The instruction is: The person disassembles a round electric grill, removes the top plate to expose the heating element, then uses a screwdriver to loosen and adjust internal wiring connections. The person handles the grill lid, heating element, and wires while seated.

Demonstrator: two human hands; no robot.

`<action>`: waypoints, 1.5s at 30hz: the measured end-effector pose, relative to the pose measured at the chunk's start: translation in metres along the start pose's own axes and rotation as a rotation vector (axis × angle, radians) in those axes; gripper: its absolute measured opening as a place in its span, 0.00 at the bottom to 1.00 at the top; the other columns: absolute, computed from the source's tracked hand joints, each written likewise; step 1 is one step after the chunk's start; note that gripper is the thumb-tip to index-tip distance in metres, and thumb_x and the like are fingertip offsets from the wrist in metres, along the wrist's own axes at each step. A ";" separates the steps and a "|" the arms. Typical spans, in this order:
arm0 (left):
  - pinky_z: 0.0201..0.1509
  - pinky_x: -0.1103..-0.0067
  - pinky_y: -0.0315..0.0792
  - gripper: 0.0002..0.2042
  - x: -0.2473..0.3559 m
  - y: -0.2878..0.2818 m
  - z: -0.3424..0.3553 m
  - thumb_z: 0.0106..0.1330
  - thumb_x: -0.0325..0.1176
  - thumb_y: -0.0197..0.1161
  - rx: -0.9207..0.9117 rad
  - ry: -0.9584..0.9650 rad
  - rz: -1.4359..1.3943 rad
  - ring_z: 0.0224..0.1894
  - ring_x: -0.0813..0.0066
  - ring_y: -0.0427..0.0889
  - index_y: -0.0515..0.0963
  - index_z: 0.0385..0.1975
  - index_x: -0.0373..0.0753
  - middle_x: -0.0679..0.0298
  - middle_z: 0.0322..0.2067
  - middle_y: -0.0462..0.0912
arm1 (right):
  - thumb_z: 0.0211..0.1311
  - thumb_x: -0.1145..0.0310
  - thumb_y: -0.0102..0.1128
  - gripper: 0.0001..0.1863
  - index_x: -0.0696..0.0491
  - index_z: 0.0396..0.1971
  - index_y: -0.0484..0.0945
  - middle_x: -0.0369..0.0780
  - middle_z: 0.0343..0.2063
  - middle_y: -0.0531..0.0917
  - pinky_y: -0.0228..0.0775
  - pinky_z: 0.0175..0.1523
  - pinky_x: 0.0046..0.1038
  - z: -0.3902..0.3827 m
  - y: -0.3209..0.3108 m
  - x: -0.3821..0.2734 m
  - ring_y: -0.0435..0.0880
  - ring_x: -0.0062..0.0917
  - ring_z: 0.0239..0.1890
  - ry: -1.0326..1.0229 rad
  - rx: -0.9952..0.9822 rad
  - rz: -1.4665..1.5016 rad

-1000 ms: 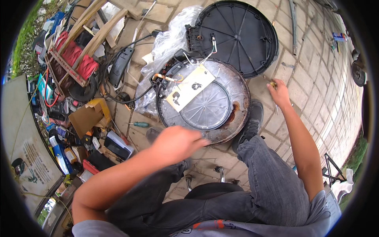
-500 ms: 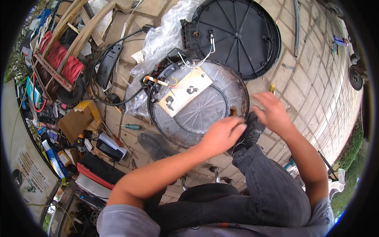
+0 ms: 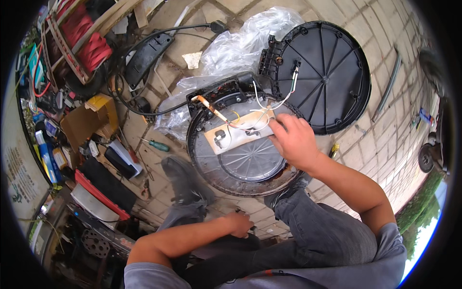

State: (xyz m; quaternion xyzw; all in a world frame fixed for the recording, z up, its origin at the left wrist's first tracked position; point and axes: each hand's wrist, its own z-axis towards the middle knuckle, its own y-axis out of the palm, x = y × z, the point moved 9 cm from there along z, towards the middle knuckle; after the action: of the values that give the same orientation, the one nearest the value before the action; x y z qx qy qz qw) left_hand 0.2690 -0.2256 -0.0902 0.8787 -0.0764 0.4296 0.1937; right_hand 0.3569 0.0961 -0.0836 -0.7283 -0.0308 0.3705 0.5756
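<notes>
My right hand (image 3: pixel 297 144) closes its thumb and fingers on the right end of a cream, stained rectangular plate (image 3: pixel 226 137). The plate carries two dark fittings and lies over a round grey, rusty-edged housing (image 3: pixel 240 176). White and yellow wires (image 3: pixel 262 108) rise beside the hand, and a brown-stained sleeve (image 3: pixel 209 107) lies along the plate's left part. Low in front of my lap, my left hand (image 3: pixel 238 224) is curled at the front edge of a dark stool, by its metal leg (image 3: pixel 238 210); its fingertips are hidden.
A round black ribbed cover (image 3: pixel 322 79) lies beyond the housing, beside crumpled clear plastic (image 3: pixel 240 45). A black cable (image 3: pixel 159 113) loops to the left. Nearby are a green screwdriver (image 3: pixel 158 145), an open cardboard box (image 3: pixel 89 123) and piled tools. My shoes flank the housing.
My left hand has moved from near my right shoe down to the stool's edge. My right hand has moved left, onto the plate's end. The whole view has shifted and turned.
</notes>
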 end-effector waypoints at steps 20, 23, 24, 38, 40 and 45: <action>0.59 0.61 0.74 0.31 -0.014 0.078 0.050 0.58 0.50 0.73 -0.336 -0.071 -0.243 0.56 0.50 0.82 0.81 0.57 0.35 0.49 0.53 0.85 | 0.51 0.71 0.67 0.08 0.51 0.33 0.82 0.38 0.36 0.78 0.68 0.38 0.31 0.013 -0.005 -0.005 0.77 0.31 0.35 -0.271 0.010 0.176; 0.57 0.62 0.76 0.29 -0.024 0.125 0.071 0.54 0.50 0.76 -0.311 -0.025 -0.248 0.55 0.53 0.83 0.84 0.55 0.43 0.58 0.53 0.86 | 0.49 0.71 0.65 0.09 0.51 0.33 0.81 0.38 0.36 0.77 0.67 0.38 0.33 0.011 -0.006 -0.005 0.77 0.32 0.35 -0.322 -0.003 0.190; 0.57 0.62 0.77 0.29 -0.027 0.136 0.070 0.53 0.50 0.76 -0.314 -0.059 -0.258 0.55 0.53 0.84 0.84 0.54 0.43 0.58 0.52 0.86 | 0.49 0.70 0.64 0.09 0.51 0.33 0.81 0.38 0.36 0.77 0.67 0.39 0.33 0.008 -0.006 -0.001 0.77 0.32 0.35 -0.329 -0.007 0.180; 0.52 0.63 0.77 0.23 -0.004 -0.106 -0.047 0.67 0.51 0.65 0.579 -0.080 -0.465 0.47 0.49 0.85 0.81 0.52 0.39 0.50 0.44 0.86 | 0.48 0.71 0.63 0.12 0.52 0.36 0.82 0.39 0.36 0.78 0.66 0.38 0.31 0.001 -0.013 -0.006 0.76 0.31 0.35 -0.357 0.067 0.221; 0.42 0.65 0.78 0.13 0.011 -0.167 -0.096 0.66 0.40 0.69 1.102 -0.024 -0.418 0.37 0.51 0.84 0.82 0.40 0.37 0.51 0.35 0.84 | 0.47 0.73 0.66 0.12 0.53 0.35 0.83 0.39 0.36 0.78 0.67 0.37 0.31 0.002 -0.014 -0.005 0.77 0.31 0.34 -0.344 0.088 0.225; 0.38 0.67 0.76 0.16 0.009 -0.222 -0.165 0.54 0.34 0.77 1.676 -0.348 0.129 0.35 0.55 0.81 0.78 0.39 0.39 0.57 0.34 0.79 | 0.52 0.70 0.61 0.07 0.51 0.32 0.79 0.37 0.36 0.76 0.67 0.40 0.31 0.006 -0.016 -0.003 0.77 0.31 0.38 -0.295 0.126 0.219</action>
State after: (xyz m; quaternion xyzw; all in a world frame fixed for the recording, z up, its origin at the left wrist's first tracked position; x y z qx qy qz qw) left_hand 0.2221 0.0446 -0.0524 0.7791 0.1875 0.2135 -0.5588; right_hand 0.3572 0.1053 -0.0687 -0.6277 -0.0120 0.5348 0.5655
